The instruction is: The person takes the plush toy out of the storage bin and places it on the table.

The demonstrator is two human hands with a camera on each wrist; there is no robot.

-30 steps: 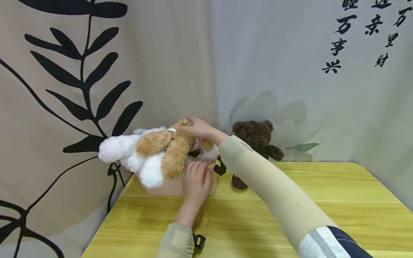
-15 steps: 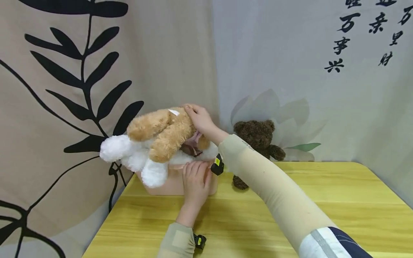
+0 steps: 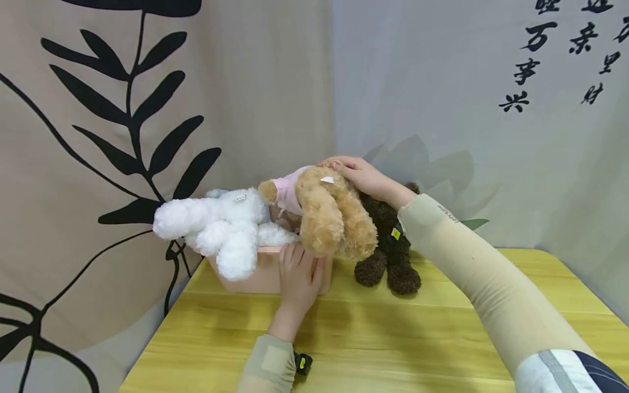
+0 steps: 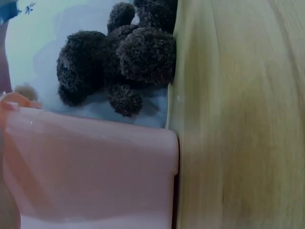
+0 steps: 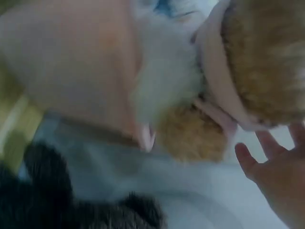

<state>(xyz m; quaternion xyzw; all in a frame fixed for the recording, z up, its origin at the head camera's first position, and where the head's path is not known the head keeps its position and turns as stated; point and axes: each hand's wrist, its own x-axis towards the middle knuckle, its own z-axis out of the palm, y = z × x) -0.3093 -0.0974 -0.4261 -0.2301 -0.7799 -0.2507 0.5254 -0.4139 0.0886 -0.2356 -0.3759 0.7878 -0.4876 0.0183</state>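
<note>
A tan teddy bear [image 3: 321,224] in a pink top hangs tilted over the right end of a pink storage box [image 3: 243,283]. My right hand [image 3: 363,176] holds it from above, on the far side of its body; in the right wrist view the hand's fingers [image 5: 269,143] lie along its pink clothing. My left hand [image 3: 297,281] grips the front rim of the box, its thumb against the outer wall. On top of the box lies a white plush toy [image 3: 223,218], its legs over the left edge.
A dark brown teddy bear [image 3: 403,273] sits right of the box, partly behind my right arm, and shows in the left wrist view too. The wooden table [image 3: 373,338] meets a curtain [image 3: 275,82] at the back.
My right hand has lifted the tan bear off the white toy and carried it right, turning it so its legs hang down. The left hand has stayed at the box rim.
</note>
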